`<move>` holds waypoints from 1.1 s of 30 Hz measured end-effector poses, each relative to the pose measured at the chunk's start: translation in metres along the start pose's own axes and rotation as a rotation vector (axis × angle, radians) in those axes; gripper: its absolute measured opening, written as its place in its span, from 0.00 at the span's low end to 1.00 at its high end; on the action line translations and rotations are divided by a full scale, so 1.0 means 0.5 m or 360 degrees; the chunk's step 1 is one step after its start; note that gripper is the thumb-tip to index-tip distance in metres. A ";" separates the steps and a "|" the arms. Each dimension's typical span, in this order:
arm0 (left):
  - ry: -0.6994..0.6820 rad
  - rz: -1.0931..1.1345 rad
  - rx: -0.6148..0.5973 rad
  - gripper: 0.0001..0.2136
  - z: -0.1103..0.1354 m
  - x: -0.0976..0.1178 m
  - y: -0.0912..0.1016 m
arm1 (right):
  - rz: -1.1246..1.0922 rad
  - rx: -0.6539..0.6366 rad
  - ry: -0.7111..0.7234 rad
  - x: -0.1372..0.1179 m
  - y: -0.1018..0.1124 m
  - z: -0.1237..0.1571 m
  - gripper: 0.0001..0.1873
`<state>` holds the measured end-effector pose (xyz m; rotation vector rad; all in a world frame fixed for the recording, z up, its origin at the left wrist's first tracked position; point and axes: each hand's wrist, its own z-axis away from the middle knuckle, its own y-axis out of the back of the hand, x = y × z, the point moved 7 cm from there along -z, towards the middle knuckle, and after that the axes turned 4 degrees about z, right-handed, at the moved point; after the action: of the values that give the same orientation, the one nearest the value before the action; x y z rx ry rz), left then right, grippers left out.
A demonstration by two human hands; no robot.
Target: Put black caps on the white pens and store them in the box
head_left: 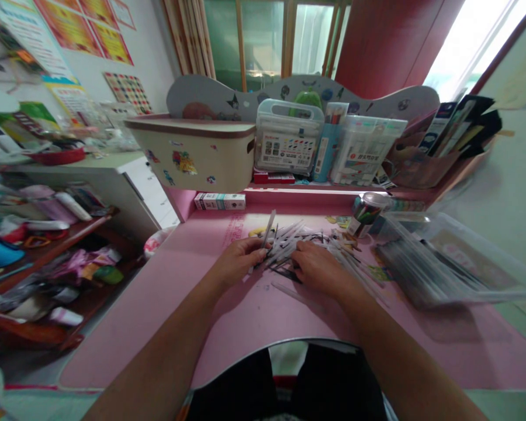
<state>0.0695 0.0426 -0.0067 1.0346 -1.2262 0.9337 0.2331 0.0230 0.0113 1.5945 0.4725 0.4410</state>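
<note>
A loose heap of clear pen barrels and thin black refills (pixel 309 240) lies on the pink desk (pixel 193 292). My left hand (pixel 241 257) rests at the heap's left edge, fingers curled on a clear pen tube that sticks up and away. Pressed on the middle of the heap, my right hand (pixel 318 266) has its fingers closed among the tubes; what they hold is hidden. One clear tube (pixel 296 294) lies apart, nearer to me.
A clear plastic box (pixel 460 257) of pen parts stands at the right. A small round tin (pixel 368 210) is behind the heap. On the back shelf stand a cream bin (pixel 197 155) and marker cases (pixel 287 137). A cluttered wooden shelf (pixel 48 251) is on the left.
</note>
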 end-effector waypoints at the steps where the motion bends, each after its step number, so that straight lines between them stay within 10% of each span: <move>1: -0.0007 -0.0001 -0.0005 0.13 -0.001 -0.001 0.000 | 0.0007 0.0003 0.0007 0.000 -0.002 -0.001 0.08; 23: -0.0064 -0.0014 -0.0035 0.13 -0.001 0.005 -0.003 | -0.0271 0.0152 0.0024 -0.024 -0.013 -0.017 0.08; 33: -0.0126 -0.0231 -0.0124 0.10 0.015 0.031 -0.020 | -0.2304 0.0780 -0.0401 0.094 0.011 -0.018 0.12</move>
<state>0.0791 0.0329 0.0079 1.0919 -1.2260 0.7337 0.2679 0.0557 0.0176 1.3098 1.4186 -1.0171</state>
